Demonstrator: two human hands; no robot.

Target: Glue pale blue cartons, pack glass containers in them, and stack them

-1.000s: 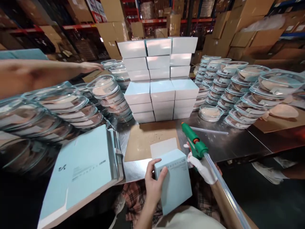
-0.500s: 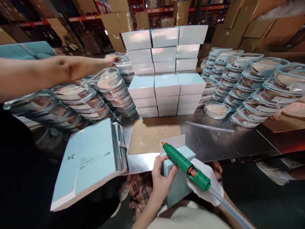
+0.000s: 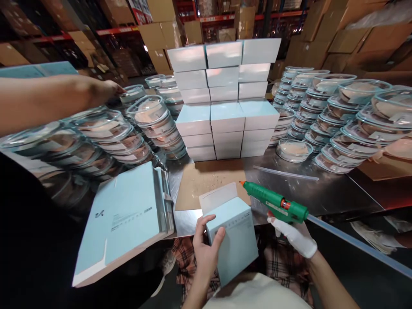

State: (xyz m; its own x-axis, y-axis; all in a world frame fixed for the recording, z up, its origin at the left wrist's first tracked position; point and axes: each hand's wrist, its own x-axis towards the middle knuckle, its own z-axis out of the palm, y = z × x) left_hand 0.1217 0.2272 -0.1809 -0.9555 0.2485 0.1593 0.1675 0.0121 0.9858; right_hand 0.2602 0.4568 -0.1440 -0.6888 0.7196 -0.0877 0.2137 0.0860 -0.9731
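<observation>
Left hand (image 3: 206, 251) grips the pale blue box (image 3: 232, 238) at the table edge (image 3: 183, 223), flap up to expose the seam, while the gloved right hand (image 3: 294, 236) clasps the green glue gun (image 3: 275, 201), nozzle just beside the flap.

Dark print marks the flat carton stack (image 3: 124, 223) and the light-blue box (image 3: 233, 238) beside it — too small to read; nothing else legible.
</observation>
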